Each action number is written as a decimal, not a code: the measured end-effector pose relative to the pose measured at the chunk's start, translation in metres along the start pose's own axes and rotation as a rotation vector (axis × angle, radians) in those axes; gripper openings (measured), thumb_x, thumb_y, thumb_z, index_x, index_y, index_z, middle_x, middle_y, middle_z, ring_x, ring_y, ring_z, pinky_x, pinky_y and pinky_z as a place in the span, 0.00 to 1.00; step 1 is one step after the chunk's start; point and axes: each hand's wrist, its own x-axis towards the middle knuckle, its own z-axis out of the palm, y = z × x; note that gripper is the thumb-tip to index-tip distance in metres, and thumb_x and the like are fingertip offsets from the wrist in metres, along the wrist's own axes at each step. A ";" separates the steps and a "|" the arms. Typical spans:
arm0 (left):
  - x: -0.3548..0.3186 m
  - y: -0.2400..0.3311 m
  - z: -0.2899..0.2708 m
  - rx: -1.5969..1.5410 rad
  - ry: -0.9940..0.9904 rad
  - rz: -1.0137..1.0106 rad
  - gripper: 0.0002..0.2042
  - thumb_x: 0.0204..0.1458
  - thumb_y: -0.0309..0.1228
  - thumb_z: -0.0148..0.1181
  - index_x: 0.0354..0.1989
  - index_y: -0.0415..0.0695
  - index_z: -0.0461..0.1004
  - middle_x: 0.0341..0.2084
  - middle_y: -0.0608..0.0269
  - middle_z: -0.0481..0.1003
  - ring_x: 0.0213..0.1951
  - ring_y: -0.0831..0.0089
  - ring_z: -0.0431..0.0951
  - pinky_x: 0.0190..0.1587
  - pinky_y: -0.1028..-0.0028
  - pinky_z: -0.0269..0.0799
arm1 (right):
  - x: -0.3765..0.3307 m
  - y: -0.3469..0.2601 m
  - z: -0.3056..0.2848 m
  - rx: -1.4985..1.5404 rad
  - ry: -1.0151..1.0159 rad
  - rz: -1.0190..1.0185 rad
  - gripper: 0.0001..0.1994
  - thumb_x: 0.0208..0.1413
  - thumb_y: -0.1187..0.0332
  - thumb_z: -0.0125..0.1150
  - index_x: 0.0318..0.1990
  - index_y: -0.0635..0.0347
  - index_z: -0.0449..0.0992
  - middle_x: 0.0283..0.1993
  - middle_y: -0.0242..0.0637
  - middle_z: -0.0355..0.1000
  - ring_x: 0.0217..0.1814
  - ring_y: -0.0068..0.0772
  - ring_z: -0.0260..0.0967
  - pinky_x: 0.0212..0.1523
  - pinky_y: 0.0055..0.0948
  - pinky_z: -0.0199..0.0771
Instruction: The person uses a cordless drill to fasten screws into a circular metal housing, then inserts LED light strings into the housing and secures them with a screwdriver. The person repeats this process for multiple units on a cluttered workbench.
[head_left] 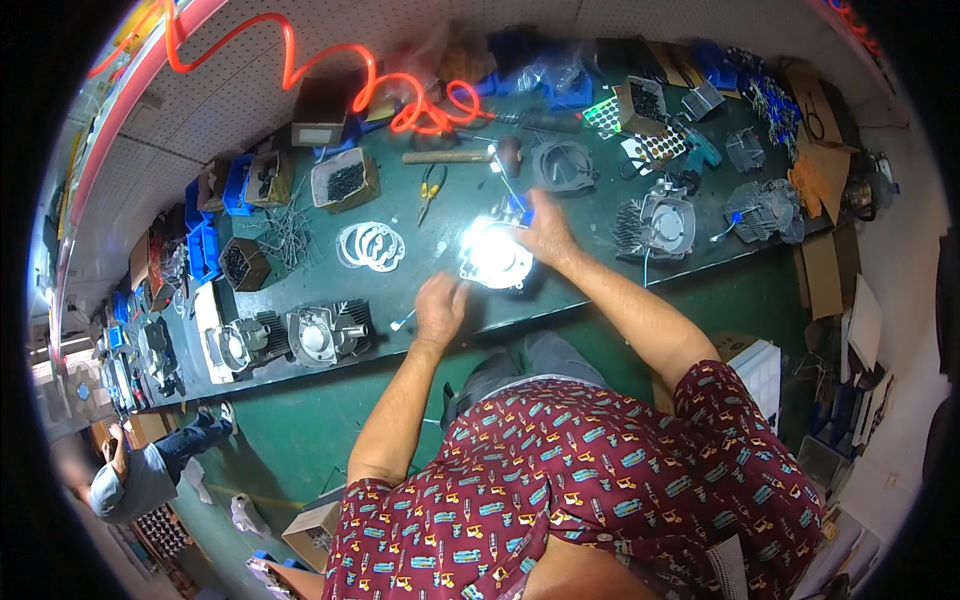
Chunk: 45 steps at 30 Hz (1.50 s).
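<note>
A metal engine part (497, 262), washed out by glare, lies near the front edge of the green bench. My right hand (547, 232) is closed at its upper right side, pinching a small blue piece (521, 210) with a thin lead and white end that point away from me. My left hand (440, 308) has its fingers curled at the part's lower left; whatever they hold is hidden. A white-tipped lead (403, 322) lies just left of that hand. Beyond it are several pale ring gaskets (371, 246) and yellow-handled pliers (430, 192).
Finned engine cylinders (325, 333) stand at the front left, others (660, 225) to the right. A hammer (450, 156), boxes of small black parts (345, 180) and blue bins (204, 250) sit further back. An orange coiled hose (400, 100) hangs above. Another person (140, 480) is at far left.
</note>
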 end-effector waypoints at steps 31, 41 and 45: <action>-0.001 0.025 0.001 0.114 0.024 -0.087 0.09 0.54 0.29 0.65 0.26 0.40 0.72 0.21 0.47 0.73 0.24 0.49 0.72 0.31 0.61 0.68 | -0.003 -0.001 -0.004 -0.012 -0.013 -0.016 0.26 0.42 0.66 0.75 0.47 0.66 0.68 0.39 0.54 0.76 0.43 0.54 0.78 0.45 0.44 0.76; 0.018 0.018 -0.008 -0.711 -0.238 -0.873 0.04 0.55 0.24 0.60 0.30 0.41 0.72 0.23 0.68 0.74 0.24 0.80 0.70 0.27 0.76 0.65 | -0.004 -0.009 -0.005 -0.021 -0.016 -0.013 0.26 0.43 0.66 0.75 0.47 0.66 0.68 0.39 0.54 0.77 0.44 0.56 0.78 0.45 0.44 0.77; 0.010 0.019 0.003 -0.203 -0.103 -0.517 0.09 0.50 0.24 0.63 0.24 0.41 0.68 0.22 0.66 0.74 0.24 0.76 0.70 0.28 0.73 0.65 | -0.004 -0.008 -0.003 -0.032 -0.005 0.015 0.27 0.43 0.65 0.75 0.47 0.66 0.68 0.39 0.54 0.77 0.44 0.56 0.78 0.45 0.45 0.77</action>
